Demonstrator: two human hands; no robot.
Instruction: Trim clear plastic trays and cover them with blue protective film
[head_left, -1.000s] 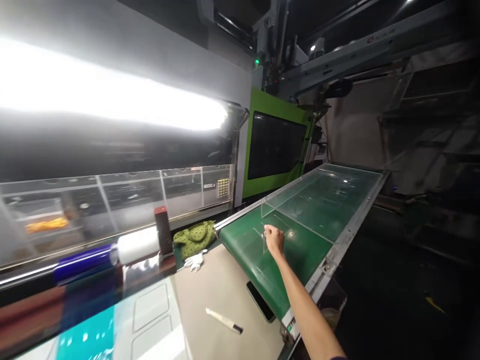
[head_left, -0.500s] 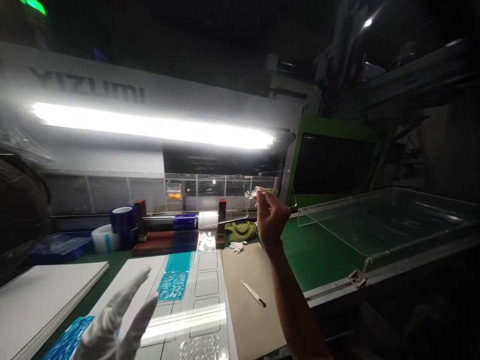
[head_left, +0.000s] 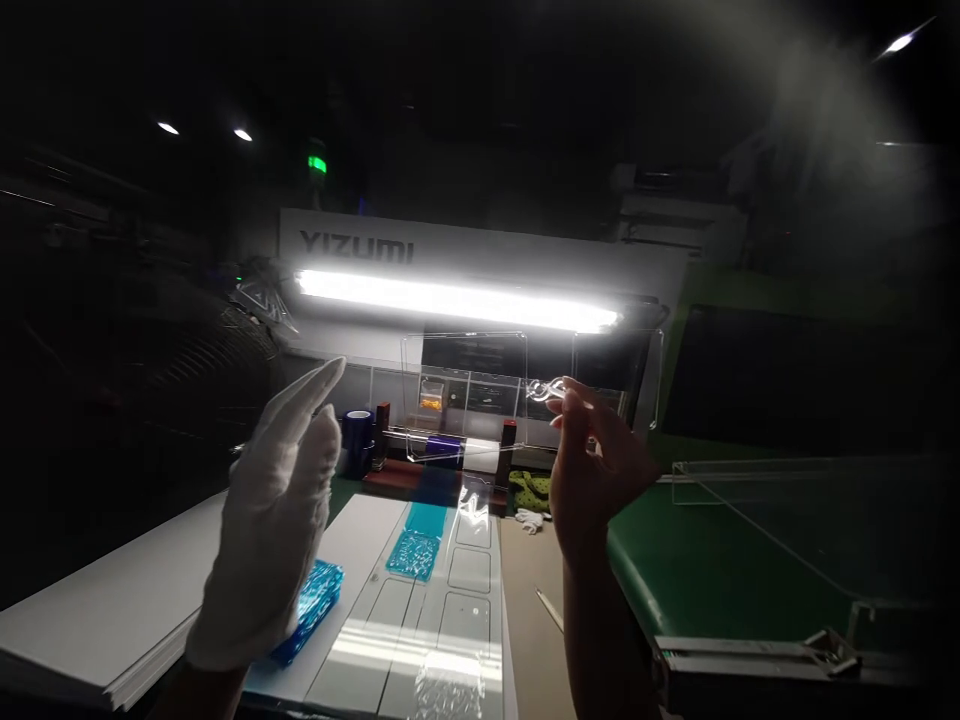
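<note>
My right hand (head_left: 592, 470) is bare and raised, its fingers pinched on the middle stem of a clear moulded plastic part (head_left: 465, 395), two thin transparent panels held up against the bright strip light (head_left: 457, 300). My left hand (head_left: 277, 510) wears a white glove and is lifted beside the part's left panel, fingers stretched out, holding nothing. Below the hands lies a white work board (head_left: 420, 620) with clear panels and blue film pieces (head_left: 412, 550).
A green conveyor belt (head_left: 712, 570) with a clear guard runs off to the right. A stack of white sheets (head_left: 97, 620) lies at the left. Blue tape rolls (head_left: 358, 435), a film roll on a holder, a green cloth (head_left: 531, 490) and a pen (head_left: 549, 610) sit behind.
My right hand picked the clear part off the green belt and lifted it towards the light. My gloved left hand came up beside it, and my view turned left.
</note>
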